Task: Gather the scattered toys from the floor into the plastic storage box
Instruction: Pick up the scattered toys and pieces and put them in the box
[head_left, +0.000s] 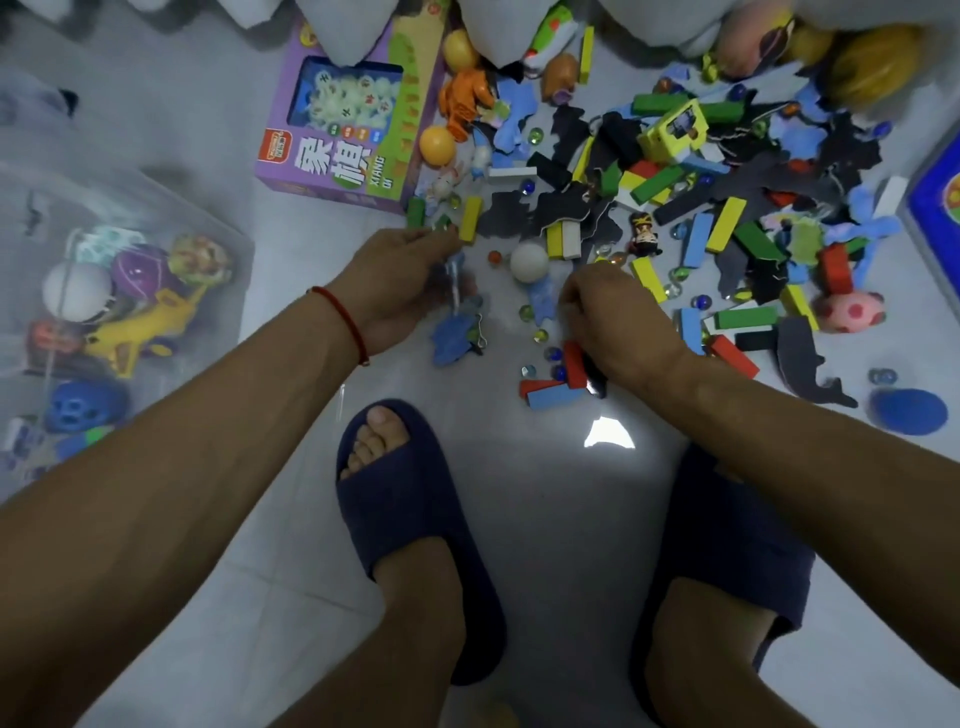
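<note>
Bare forearms, red string bracelet (343, 319) on left wrist, 2 navy open-toe slippers (410, 519).

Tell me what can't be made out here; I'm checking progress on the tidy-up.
Head view:
- What the left hand grips: blurred, fingers curl over it.
- Right hand's palm side: covered by its own back.
- Clear plastic storage box: cut by left edge, contents hazy.
- Blue board: cut by right edge.

Two hands (400, 280), two slippers (415, 519), one storage box (156, 197), one game box (358, 130)
</note>
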